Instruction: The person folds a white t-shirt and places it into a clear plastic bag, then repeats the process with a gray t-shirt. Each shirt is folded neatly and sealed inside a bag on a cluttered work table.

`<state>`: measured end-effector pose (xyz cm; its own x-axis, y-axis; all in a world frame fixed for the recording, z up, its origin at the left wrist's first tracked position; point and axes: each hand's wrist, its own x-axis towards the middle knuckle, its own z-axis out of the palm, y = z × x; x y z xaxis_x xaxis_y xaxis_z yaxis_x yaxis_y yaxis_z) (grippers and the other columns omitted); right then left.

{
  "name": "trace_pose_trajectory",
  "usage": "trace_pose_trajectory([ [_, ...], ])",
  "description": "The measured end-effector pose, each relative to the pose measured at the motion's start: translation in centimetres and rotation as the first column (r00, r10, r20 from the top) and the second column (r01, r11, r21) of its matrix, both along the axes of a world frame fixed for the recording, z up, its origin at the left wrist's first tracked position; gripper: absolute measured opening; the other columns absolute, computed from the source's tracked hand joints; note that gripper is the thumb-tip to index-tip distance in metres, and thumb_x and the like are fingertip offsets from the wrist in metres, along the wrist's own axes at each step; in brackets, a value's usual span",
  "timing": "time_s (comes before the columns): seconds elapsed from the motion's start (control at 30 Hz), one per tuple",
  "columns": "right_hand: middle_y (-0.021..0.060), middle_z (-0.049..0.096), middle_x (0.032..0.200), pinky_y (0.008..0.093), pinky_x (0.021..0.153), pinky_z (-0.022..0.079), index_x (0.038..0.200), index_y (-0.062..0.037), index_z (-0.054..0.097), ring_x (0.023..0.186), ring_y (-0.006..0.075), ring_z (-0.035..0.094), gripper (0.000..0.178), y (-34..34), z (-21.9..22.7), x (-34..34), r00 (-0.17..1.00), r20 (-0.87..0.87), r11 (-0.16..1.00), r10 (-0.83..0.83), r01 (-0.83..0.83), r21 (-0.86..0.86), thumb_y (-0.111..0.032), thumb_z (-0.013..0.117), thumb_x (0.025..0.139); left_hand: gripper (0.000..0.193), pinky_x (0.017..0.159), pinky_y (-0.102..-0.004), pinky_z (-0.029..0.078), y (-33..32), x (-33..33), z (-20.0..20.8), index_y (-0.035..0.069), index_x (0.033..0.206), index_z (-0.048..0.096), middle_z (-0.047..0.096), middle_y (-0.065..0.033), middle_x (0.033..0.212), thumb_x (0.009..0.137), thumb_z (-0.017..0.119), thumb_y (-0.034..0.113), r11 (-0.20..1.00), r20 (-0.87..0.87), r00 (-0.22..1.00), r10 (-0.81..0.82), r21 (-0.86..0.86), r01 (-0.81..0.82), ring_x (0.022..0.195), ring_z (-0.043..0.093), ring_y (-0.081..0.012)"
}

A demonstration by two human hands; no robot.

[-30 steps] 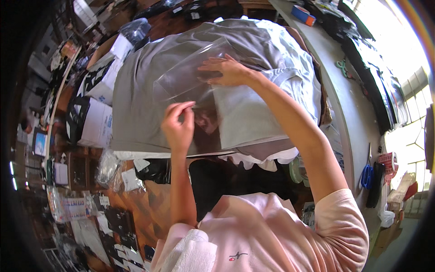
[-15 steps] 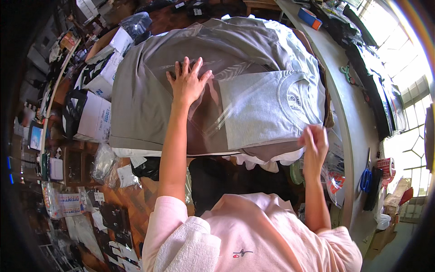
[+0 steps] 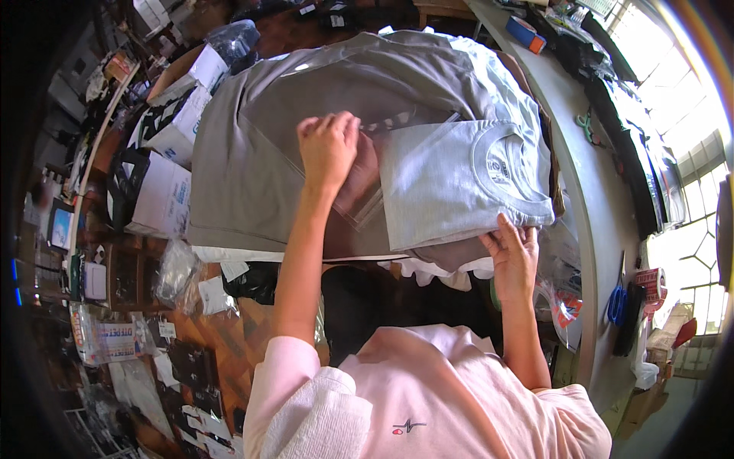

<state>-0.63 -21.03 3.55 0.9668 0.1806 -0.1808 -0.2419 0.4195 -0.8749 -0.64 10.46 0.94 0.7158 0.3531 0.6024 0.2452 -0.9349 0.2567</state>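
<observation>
Across draped grey-brown cloth [image 3: 237, 191], I see a pale grey shirt [image 3: 436, 183] folded nearly square, its round collar to the right, with a shiny, clear plastic bag [image 3: 363, 203] lying by its left edge. The left hand [image 3: 329, 149] bunches its fingers over the bag; I can't tell whether any film is pinched. The right hand [image 3: 514, 256] touches the shirt's near edge, fingers slightly parted, its hold unclear.

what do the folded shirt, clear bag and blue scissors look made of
Folded shirt: matte, softly creased fabric, possibly cotton. Clear bag: thin see-through film with glossy glints, probably plastic. Blue scissors: opaque coloured handles, likely plastic; slim blades, perhaps metal.
</observation>
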Motion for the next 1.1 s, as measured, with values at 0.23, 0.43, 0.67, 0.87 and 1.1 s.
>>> trace_pose_trajectory([
  [0.23,0.0089,0.055,0.103,0.0316,0.071,0.052,0.116,-0.0016,0.041,0.087,0.0159,0.058,0.04,-0.4,-1.8,1.1,0.993,0.115,0.999,-0.015,0.012,0.034,0.005,0.06,0.081,0.033,0.083,-0.0353,0.043,-5.0,-1.1,1.0,0.008,0.098,0.066,0.065,-0.0074,0.093,0.08,0.064,0.035,0.978,0.032,0.98,-0.194,-0.073,0.196,0.089,0.06,-0.0251],
  [0.43,0.0083,0.052,0.098,0.0265,0.068,0.046,0.122,0.0019,0.036,0.082,0.0144,0.055,0.05,-4.1,-2.7,3.6,0.935,0.222,0.951,-0.276,0.3,-0.08,0.005,0.058,0.078,0.025,0.071,-0.0362,0.047,-4.6,-1.0,1.2,0.003,0.084,0.068,0.066,-0.0091,0.084,0.085,0.059,0.026,0.914,0.121,0.981,-0.151,-0.362,0.185,0.079,0.061,-0.0266],
  [0.67,0.0116,0.054,0.103,0.0311,0.078,0.047,0.123,0.0018,0.04,0.092,0.0188,0.056,0.051,-3.1,-1.3,1.7,0.976,-0.132,0.985,-0.17,0.168,-0.029,-0.014,0.065,0.081,0.022,0.072,-0.0377,0.045,-5.5,0.8,-0.1,0.004,0.086,0.068,0.065,-0.0079,0.086,0.086,0.058,0.024,0.951,0.174,0.984,0.025,-0.307,0.031,0.083,0.058,-0.0282],
  [0.87,0.0137,0.052,0.111,0.0314,0.081,0.046,0.12,0.0033,0.038,0.096,0.0199,0.056,0.054,-2.4,-1.2,2.6,0.997,0.033,0.998,-0.065,0.066,-0.016,-0.007,0.068,0.078,0.027,0.082,-0.0382,0.044,-7.4,2.0,-0.6,0.01,0.101,0.066,0.062,-0.0078,0.099,0.084,0.061,0.03,0.979,0.049,0.986,-0.16,-0.118,0.165,0.091,0.055,-0.0287],
  [1.1,0.0154,0.047,0.116,0.0312,0.091,0.038,0.125,0.0022,0.03,0.106,0.0208,0.049,0.064,-0.6,-0.1,1.4,0.976,0.21,0.986,-0.056,0.087,-0.142,-0.01,0.07,0.076,0.023,0.085,-0.0408,0.041,-7.8,1.7,-1.0,0.018,0.104,0.066,0.058,-0.0042,0.109,0.084,0.058,0.026,0.972,-0.015,0.977,-0.214,-0.107,0.211,0.103,0.049,-0.025],
])
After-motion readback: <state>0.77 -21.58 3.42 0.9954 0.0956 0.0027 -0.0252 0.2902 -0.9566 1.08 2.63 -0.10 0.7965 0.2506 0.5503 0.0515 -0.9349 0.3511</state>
